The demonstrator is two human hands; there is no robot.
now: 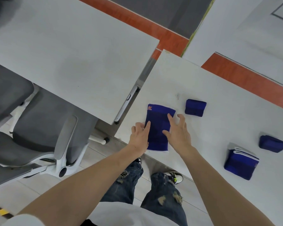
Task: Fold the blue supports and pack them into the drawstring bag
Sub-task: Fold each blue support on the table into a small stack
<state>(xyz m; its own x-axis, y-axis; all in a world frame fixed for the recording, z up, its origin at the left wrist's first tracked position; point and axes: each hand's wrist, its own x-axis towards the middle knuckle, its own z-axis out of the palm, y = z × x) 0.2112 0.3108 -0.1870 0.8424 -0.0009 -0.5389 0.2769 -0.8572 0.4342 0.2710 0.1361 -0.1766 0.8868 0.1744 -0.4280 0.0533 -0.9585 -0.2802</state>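
Blue supports are spread over the white table point(203, 98), four of them that I can see. Nearest the front edge, over toward the right side, sits a folded support point(239, 165) with its white edging stacked in layers on top. A bit further in and closer to the right edge there's a small dark-blue bundle point(272, 143), folded up tight.

Over by the table's left front corner is the one being worked on: a flat support point(158, 126), lying lengthwise from the front edge inward, white trim at both ends and a little orange logo at its far left corner. Both hands are on it. The left hand point(140, 136) rests at its left edge, index finger stretched out and pressing onto the fabric, other fingers look loosely curled, not holding anything. The right hand point(178, 132) has its fingers spread, thumb and index finger down on the right part of the fabric, the rest hanging over the bare table just beside it. So neither grip is closed on anything, just flat pressing.

Farther in, past the right hand, another folded bundle point(195, 106) sits on its own.

Left of the table there's a second table point(64, 54) and a grey office chair point(39, 136).
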